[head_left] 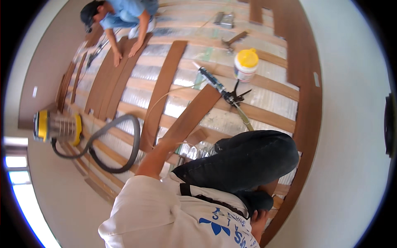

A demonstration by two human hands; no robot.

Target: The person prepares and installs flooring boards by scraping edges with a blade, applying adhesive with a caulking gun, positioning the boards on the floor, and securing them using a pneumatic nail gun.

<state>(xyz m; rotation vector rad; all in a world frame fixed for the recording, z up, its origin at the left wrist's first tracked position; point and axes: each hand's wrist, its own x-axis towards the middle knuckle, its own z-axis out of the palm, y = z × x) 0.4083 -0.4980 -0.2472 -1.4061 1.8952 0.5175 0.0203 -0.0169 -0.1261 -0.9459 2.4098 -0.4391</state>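
Observation:
My left arm reaches forward over the floor, and my left hand (167, 144) is at the near end of a brown floorboard (194, 112). The hand blends into the board's colour, so its fingers cannot be made out. That board slants away across pale wooden joists, its far end beside a caulking gun (223, 93) with a white-nozzled tube. A short brown offcut (197, 135) is to its right. My right hand (259, 224) is low by my folded leg, partly hidden behind my shirt; whether it holds anything does not show.
A co-worker (124, 16) crouches at the far left, both hands on boards (109, 78). Another loose board (167, 78) lies between us. A yellow-lidded tub (246, 65) and a hammer (235, 40) stand farther off. A yellow vacuum (58, 127) trails its grey hose (135, 140) at left.

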